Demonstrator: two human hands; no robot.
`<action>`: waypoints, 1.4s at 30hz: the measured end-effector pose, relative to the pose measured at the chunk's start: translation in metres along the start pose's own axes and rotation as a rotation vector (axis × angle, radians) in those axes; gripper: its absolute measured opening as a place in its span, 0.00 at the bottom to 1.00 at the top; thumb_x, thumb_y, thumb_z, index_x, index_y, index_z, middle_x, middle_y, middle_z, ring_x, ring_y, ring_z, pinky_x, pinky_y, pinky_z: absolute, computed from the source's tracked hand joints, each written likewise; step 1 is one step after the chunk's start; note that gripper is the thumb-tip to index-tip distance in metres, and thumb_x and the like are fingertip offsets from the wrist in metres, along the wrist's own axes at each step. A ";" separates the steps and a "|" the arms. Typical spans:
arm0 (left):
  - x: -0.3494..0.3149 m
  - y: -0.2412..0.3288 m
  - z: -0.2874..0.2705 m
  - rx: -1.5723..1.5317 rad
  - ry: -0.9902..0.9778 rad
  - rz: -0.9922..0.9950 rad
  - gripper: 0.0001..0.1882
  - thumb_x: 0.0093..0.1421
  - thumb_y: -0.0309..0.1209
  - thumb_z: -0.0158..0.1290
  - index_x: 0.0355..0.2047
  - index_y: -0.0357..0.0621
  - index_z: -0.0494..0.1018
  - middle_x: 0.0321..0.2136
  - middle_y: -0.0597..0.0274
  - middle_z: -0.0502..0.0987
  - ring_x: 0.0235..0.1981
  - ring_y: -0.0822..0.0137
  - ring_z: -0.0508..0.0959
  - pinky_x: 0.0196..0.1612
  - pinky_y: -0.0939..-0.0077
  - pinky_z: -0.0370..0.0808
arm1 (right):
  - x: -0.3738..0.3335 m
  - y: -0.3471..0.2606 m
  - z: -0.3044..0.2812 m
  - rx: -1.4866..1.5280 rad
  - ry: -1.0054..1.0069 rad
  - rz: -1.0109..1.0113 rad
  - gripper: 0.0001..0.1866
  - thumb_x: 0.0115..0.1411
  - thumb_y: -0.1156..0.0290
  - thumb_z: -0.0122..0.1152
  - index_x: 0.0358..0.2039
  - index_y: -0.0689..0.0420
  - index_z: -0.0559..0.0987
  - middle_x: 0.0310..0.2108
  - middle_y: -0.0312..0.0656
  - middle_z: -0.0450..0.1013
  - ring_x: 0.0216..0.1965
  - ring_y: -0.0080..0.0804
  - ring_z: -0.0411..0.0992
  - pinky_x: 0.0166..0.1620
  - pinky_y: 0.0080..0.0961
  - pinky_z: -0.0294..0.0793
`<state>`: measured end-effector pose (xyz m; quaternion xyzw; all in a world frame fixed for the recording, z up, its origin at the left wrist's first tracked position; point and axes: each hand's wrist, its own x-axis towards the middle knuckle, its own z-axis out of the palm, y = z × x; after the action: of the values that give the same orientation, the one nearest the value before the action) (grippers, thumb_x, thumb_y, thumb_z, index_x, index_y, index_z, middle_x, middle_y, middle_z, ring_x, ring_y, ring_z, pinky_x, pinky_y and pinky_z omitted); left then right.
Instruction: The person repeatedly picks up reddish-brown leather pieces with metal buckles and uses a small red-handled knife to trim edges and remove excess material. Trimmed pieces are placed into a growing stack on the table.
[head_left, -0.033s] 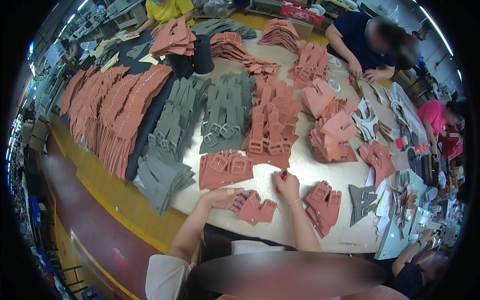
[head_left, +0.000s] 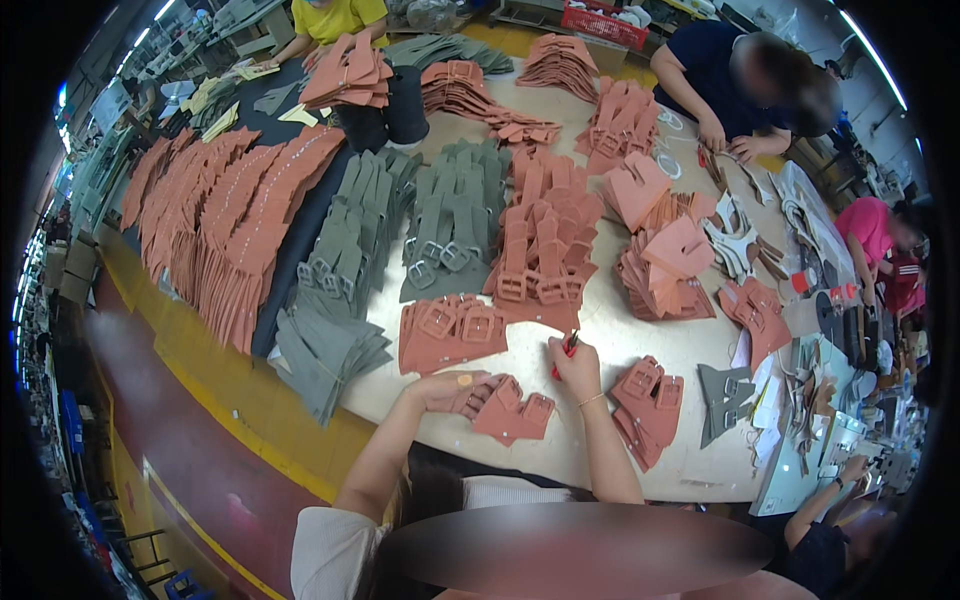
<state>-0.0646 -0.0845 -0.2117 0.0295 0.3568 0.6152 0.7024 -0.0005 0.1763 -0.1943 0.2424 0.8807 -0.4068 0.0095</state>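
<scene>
My left hand is closed on a coral leather piece with covered square buckles, its fingers at the piece's left edge. My right hand grips small red-handled snips, pointed away from me and apart from the piece. To the right of that hand lies a stack of coral buckled pieces. Another coral buckled stack rests just beyond my left hand. Past it are grey-green straps with metal buckles and a pile of coral buckled straps.
A fan of coral pieces covers the dark left part of the table. Grey-green pieces lie at the left edge, and one buckled piece at right. A co-worker in dark blue works at the far right, another in yellow at the back.
The coral piece in my left hand has tipped slightly and shifted a little. My right hand still grips the snips in nearly the same place.
</scene>
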 end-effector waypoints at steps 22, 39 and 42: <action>0.023 -0.038 0.063 0.885 0.778 0.412 0.16 0.53 0.26 0.58 0.41 0.33 0.71 0.36 0.56 0.78 0.38 0.66 0.78 0.42 0.75 0.73 | -0.148 0.011 -0.017 0.116 0.022 -0.243 0.19 0.57 0.57 0.65 0.30 0.60 0.71 0.17 0.45 0.68 0.19 0.42 0.70 0.25 0.32 0.68; 0.022 -0.059 0.083 0.602 0.570 0.653 0.23 0.58 0.16 0.51 0.55 0.36 0.63 0.46 0.57 0.73 0.48 0.70 0.74 0.50 0.78 0.72 | -0.162 0.012 -0.016 0.220 -0.027 -0.095 0.18 0.64 0.57 0.55 0.43 0.60 0.72 0.27 0.55 0.74 0.30 0.53 0.75 0.33 0.37 0.71; 0.022 -0.058 0.089 0.597 0.552 0.638 0.23 0.58 0.16 0.52 0.54 0.36 0.63 0.47 0.57 0.73 0.48 0.70 0.74 0.51 0.78 0.71 | -0.165 0.012 -0.015 0.248 -0.005 -0.105 0.19 0.63 0.57 0.56 0.45 0.59 0.72 0.27 0.54 0.74 0.30 0.51 0.75 0.33 0.36 0.71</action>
<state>0.0319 -0.0432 -0.1838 0.1728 0.6621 0.6551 0.3204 0.1528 0.1244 -0.1576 0.1945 0.8350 -0.5132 -0.0396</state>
